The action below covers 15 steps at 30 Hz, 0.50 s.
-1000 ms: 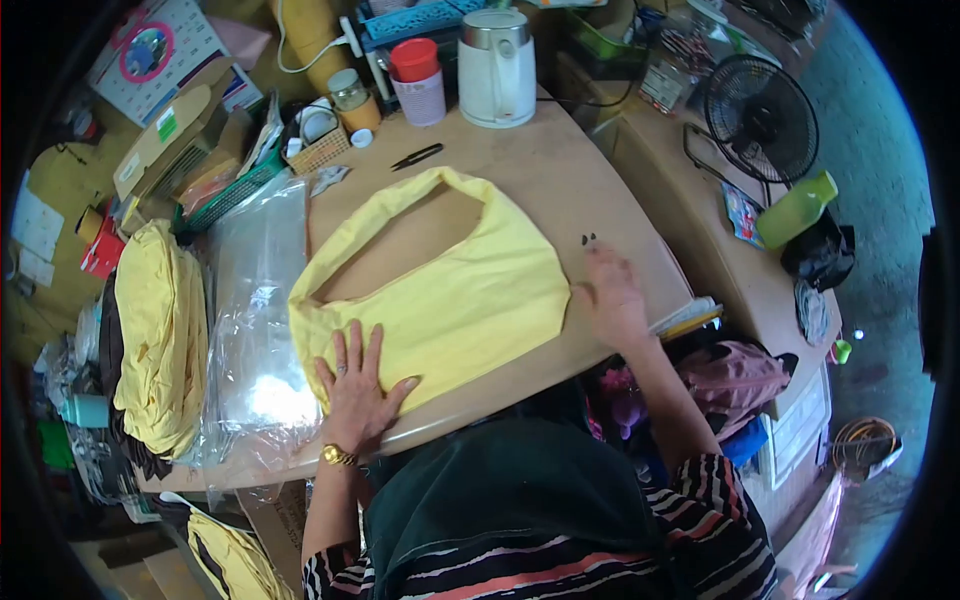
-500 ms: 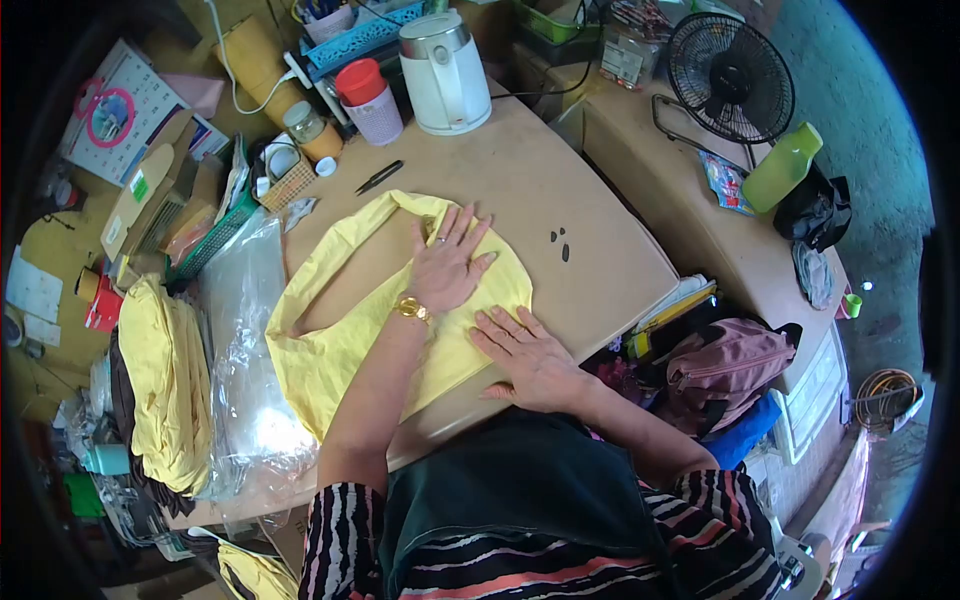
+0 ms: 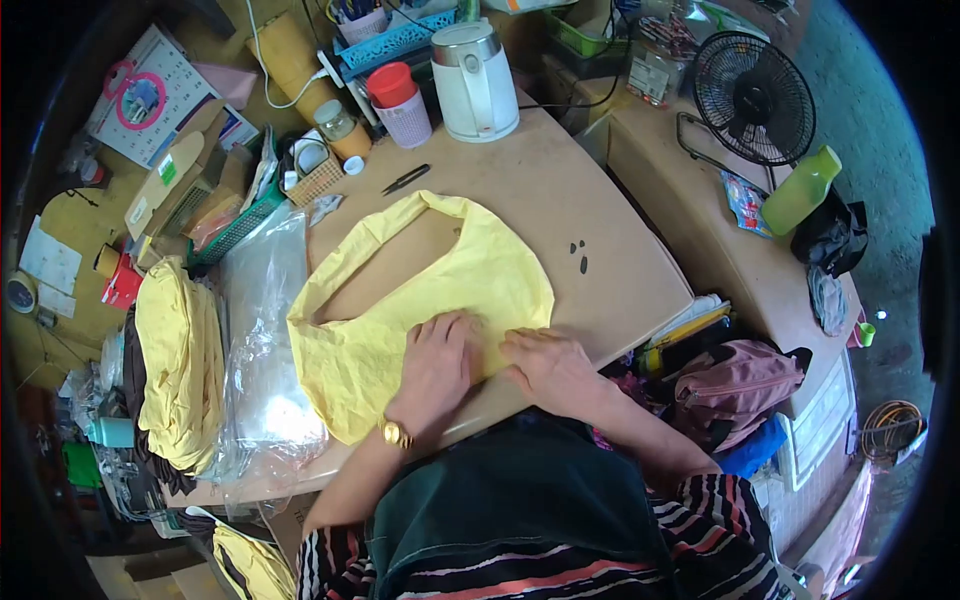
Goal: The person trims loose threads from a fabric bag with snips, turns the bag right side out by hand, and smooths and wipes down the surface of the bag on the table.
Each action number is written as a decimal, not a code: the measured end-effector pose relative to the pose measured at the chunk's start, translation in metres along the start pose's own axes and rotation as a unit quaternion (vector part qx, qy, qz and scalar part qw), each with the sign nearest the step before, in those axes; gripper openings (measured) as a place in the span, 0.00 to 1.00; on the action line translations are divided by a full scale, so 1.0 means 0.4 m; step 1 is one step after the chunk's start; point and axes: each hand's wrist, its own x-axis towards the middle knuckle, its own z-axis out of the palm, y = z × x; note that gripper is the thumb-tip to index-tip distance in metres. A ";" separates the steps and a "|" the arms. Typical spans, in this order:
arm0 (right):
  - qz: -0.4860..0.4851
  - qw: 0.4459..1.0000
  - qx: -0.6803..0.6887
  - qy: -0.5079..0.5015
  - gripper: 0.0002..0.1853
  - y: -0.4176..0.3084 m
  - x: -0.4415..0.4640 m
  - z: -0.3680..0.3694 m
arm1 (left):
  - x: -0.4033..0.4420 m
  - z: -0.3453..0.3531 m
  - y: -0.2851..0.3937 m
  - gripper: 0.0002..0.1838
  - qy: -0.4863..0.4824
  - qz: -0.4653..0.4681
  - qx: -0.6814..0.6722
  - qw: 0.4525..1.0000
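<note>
A yellow cloth bag (image 3: 490, 255) lies flattened on the brown table, its broad strap curving in a loop toward the upper left. My left hand (image 3: 435, 360), a gold watch on its wrist, has its fingers curled into the lower middle of the bag. Just to the right, my right hand (image 3: 555, 370) is closed on the bag's lower right edge, close to the table's front. Creases run through the cloth around both hands. The undersides of my fingers are hidden.
Clear plastic sheets (image 3: 265, 350) and a folded yellow cloth pile (image 3: 180, 365) lie left. Black thread snips (image 3: 406, 179), a white kettle (image 3: 476, 85) and a red-lidded cup (image 3: 398, 105) stand or lie behind. A fan (image 3: 755, 100) stands far right, above a pink bag (image 3: 740, 385).
My left hand has drawn back from the upper part of the bag to its lower part. Both hands went from lying flat to fingers curled in. The view has shifted slightly.
</note>
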 end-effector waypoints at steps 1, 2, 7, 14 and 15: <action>0.068 0.984 0.130 -0.102 0.40 -0.027 0.022 -0.040 | -0.023 0.019 -0.003 0.21 0.002 -0.001 0.003 1.000; 0.065 0.984 0.129 -0.105 0.40 -0.043 0.045 -0.006 | -0.041 0.056 -0.006 0.25 0.021 -0.005 0.083 0.996; -0.134 0.957 -0.149 0.212 0.38 0.155 0.245 0.119 | -0.050 0.083 0.005 0.36 0.004 -0.072 0.088 0.994; -0.085 0.948 -0.226 0.207 0.35 -0.025 0.230 0.031 | -0.013 0.132 0.049 0.37 -0.016 -0.131 0.092 0.987; -0.109 0.948 -0.225 0.197 0.35 -0.029 0.227 0.061 | -0.019 0.126 0.043 0.38 -0.068 -0.109 0.114 0.985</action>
